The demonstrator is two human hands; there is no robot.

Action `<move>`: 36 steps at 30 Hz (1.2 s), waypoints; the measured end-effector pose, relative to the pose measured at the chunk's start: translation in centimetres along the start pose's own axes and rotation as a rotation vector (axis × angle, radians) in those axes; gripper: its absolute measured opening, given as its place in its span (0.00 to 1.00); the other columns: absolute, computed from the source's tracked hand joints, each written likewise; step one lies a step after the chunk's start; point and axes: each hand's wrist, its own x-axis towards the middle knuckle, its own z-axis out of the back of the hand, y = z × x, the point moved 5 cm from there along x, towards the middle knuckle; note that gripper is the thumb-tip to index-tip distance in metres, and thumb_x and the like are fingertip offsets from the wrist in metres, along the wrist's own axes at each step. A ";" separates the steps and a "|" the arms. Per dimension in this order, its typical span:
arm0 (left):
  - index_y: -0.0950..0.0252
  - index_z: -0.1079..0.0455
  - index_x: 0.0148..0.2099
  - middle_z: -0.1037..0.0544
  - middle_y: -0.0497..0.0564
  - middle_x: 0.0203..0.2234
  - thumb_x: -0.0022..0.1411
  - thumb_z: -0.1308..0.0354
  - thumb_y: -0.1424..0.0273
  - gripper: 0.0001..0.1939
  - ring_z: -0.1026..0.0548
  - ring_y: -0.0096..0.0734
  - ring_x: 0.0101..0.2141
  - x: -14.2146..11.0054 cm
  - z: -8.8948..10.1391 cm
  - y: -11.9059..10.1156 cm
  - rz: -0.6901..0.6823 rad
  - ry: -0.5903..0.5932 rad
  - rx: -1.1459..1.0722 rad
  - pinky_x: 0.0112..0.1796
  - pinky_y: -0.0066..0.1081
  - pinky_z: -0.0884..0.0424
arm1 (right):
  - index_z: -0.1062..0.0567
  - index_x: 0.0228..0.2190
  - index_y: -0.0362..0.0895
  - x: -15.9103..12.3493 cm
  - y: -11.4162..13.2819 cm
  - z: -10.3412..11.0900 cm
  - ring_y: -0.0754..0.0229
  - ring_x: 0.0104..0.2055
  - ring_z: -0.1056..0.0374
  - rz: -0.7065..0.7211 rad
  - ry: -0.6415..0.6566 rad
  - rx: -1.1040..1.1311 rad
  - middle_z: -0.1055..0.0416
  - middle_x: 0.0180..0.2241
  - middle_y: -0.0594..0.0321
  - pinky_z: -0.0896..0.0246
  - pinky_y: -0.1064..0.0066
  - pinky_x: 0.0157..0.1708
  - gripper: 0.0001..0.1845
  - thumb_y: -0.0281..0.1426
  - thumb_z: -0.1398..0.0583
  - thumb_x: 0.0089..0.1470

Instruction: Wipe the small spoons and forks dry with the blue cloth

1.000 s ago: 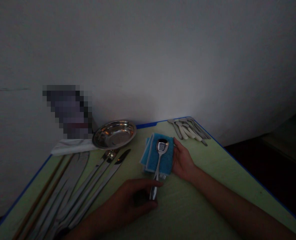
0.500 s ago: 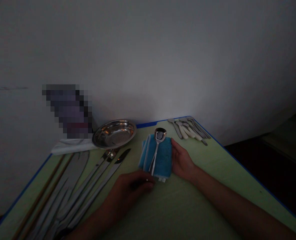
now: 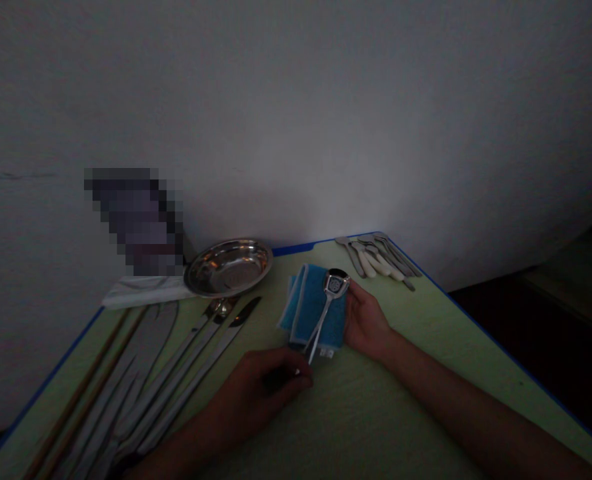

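Observation:
A shiny metal spoon (image 3: 335, 285) lies at a slant in front of a folded blue cloth (image 3: 311, 307), its bowl up near the cloth's upper right corner. Fingers and thumb of my left hand (image 3: 271, 381) are closed on the low end of its handle. That handle looks doubled low down; whether a second spoon lies under it I cannot tell. Behind the cloth's right side, my right hand (image 3: 369, 325) grips the cloth, its fingertips mostly hidden by the fabric.
On the green table (image 3: 401, 413), a metal bowl (image 3: 229, 268) stands by the wall. Several knives (image 3: 201, 363) and wooden chopsticks (image 3: 83, 390) lie at left. A group of cutlery (image 3: 379, 257), some with white handles, lies back right. A blurred-out upright object (image 3: 136, 223) leans at back left.
The spoon has shifted right and slightly down across the cloth, its bowl now by the right edge. My left hand has moved a little lower; my right hand has hardly moved.

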 end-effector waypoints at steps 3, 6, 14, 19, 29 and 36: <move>0.62 0.28 0.36 0.22 0.45 0.29 0.57 0.45 0.70 0.05 0.25 0.27 0.31 -0.1 -0.1 0.1 -0.012 0.016 -0.022 0.33 0.24 0.32 | 0.30 0.36 0.41 0.2 0.3 0.1 0.58 0.34 0.30 0.040 -0.021 0.048 0.25 0.28 0.61 0.40 0.60 0.43 0.21 0.38 0.57 0.57; 0.60 0.26 0.36 0.21 0.44 0.30 0.57 0.44 0.69 0.06 0.24 0.26 0.30 -0.1 0.0 0.2 -0.008 0.010 -0.020 0.33 0.23 0.31 | 0.30 0.38 0.41 0.2 0.6 0.1 0.57 0.36 0.30 0.064 -0.034 0.069 0.25 0.29 0.59 0.41 0.57 0.44 0.24 0.41 0.59 0.57; 0.59 0.25 0.36 0.19 0.44 0.31 0.56 0.43 0.69 0.07 0.23 0.28 0.32 0.1 1.1 0.0 0.052 -0.129 -0.028 0.33 0.22 0.30 | 0.32 0.41 0.40 0.1 1.0 0.3 0.55 0.40 0.31 0.124 0.009 0.078 0.26 0.33 0.56 0.43 0.55 0.46 0.29 0.47 0.60 0.55; 0.59 0.24 0.35 0.19 0.44 0.30 0.55 0.43 0.69 0.07 0.23 0.29 0.31 -0.1 1.5 0.2 0.064 -0.204 -0.020 0.33 0.23 0.29 | 0.32 0.42 0.39 0.0 1.2 0.3 0.54 0.41 0.32 0.159 0.020 0.072 0.26 0.34 0.55 0.43 0.56 0.46 0.29 0.47 0.59 0.55; 0.59 0.25 0.35 0.19 0.43 0.31 0.55 0.43 0.71 0.06 0.23 0.29 0.31 0.0 1.1 0.1 0.074 -0.157 -0.061 0.34 0.24 0.29 | 0.31 0.39 0.42 -0.6 -0.4 -0.7 0.59 0.35 0.30 -0.010 0.124 -0.058 0.26 0.31 0.61 0.41 0.61 0.44 0.19 0.38 0.54 0.56; 0.60 0.25 0.35 0.19 0.45 0.30 0.54 0.43 0.71 0.07 0.23 0.30 0.30 -0.1 1.0 0.1 0.082 -0.135 -0.011 0.33 0.25 0.28 | 0.31 0.38 0.42 -0.2 0.2 -0.3 0.59 0.35 0.30 0.030 0.032 0.017 0.26 0.30 0.62 0.40 0.61 0.43 0.17 0.35 0.54 0.55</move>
